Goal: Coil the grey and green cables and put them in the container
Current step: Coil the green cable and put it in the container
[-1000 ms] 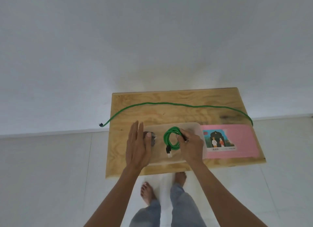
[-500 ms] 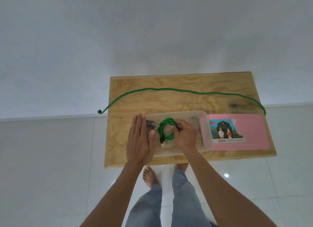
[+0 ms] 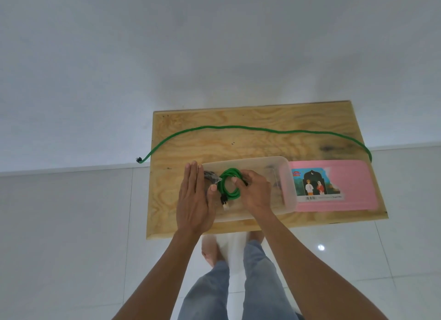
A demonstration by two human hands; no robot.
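A clear plastic container (image 3: 267, 163) lies on the wooden table (image 3: 250, 140). My right hand (image 3: 256, 192) grips a coiled green cable (image 3: 229, 191) over the container's left half; the cable's black and white plug hangs down at the coil's lower left. My left hand (image 3: 194, 198) lies flat with straight fingers against the container's left end, its thumb by the coil. A dark grey cable (image 3: 210, 176) shows just past my left fingers inside the container, mostly hidden. A second green cable (image 3: 262, 129) stretches uncoiled across the far part of the table.
A pink lid (image 3: 353, 188) with a picture label lies right of the container. The long green cable's left plug hangs off the table's left edge, its right end runs behind the lid. White tiled floor surrounds the table; my feet stand below its near edge.
The view has shifted slightly. My right hand has carried the green coil a little to the left in the container, closer to my left thumb. My left hand stays at the container's end.
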